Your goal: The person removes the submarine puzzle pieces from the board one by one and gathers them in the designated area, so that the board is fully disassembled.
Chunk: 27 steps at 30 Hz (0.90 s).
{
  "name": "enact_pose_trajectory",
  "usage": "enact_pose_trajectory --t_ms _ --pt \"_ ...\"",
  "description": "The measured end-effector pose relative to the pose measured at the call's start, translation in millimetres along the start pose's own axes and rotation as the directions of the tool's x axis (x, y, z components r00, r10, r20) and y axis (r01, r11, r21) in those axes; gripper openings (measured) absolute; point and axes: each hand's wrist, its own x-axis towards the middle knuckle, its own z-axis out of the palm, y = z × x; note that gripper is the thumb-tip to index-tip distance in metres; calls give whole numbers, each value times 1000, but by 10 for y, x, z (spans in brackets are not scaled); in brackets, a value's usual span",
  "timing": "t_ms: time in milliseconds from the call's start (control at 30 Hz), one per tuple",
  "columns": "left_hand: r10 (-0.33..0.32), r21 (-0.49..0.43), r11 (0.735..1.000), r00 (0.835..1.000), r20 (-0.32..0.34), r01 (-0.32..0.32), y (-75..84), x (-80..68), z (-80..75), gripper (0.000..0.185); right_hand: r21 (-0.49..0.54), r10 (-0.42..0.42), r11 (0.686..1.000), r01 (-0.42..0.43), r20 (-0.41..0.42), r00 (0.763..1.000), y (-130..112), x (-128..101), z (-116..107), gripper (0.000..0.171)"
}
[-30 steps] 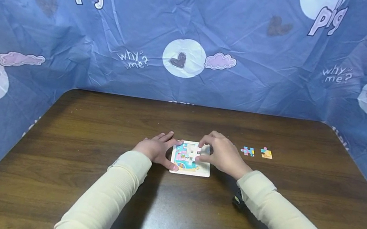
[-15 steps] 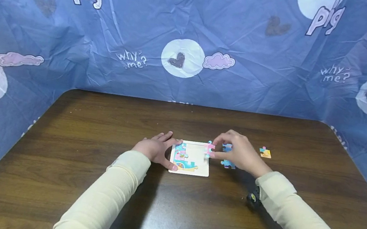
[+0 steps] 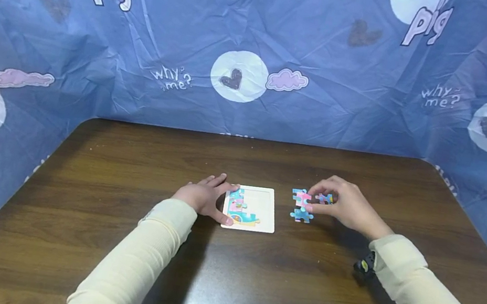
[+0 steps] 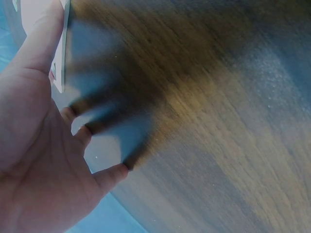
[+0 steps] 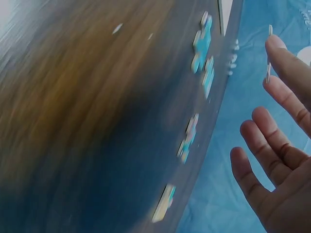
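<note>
My left hand (image 3: 202,198) rests at the left edge of a small white puzzle board (image 3: 266,211), thumb and forefinger spread onto its corners. Joined pieces line the board's left and lower part; the rest shows bare backing. To the right, my right hand (image 3: 349,206) pinches a pink puzzle piece (image 3: 302,198) between thumb and forefinger. The right wrist view shows this piece edge-on, raised off the table, with the other fingers loosely bent. In the head view it overlaps a blue piece (image 3: 302,215) and another blue piece (image 3: 297,191) lying there.
A blue and pink piece (image 3: 325,199) lies behind the right hand's fingers. One yellowish piece (image 5: 164,203) shows in the right wrist view, hidden by the hand in the head view. A blue printed cloth (image 3: 146,41) hangs beyond the brown table (image 3: 233,278).
My right hand has lifted the pink piece off the board and carried it right, over the blue pieces that have come to lie beside the board. My left hand stays on the board.
</note>
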Motion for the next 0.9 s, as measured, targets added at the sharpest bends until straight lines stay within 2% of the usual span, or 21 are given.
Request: enact_pose_trajectory --t_ms 167,300,567,767,900 --pt "-6 -12 1000 1000 -3 6 34 -63 -44 91 -24 8 1000 -8 -3 1000 97 -96 -78 26" --pt "-9 -5 1000 1000 -6 9 33 -65 -37 91 -45 1 999 -2 -13 1000 200 -175 -127 26" --pt "-11 -17 1000 1000 1 11 41 -73 -38 92 -92 36 995 -34 18 999 374 -295 -178 23" --pt "-20 0 1000 1000 7 20 -57 107 54 97 -148 -6 989 11 34 999 462 -343 -155 21" --pt "-20 -2 1000 1000 1 20 -122 222 119 99 -163 -4 987 12 50 999 482 -353 -136 22"
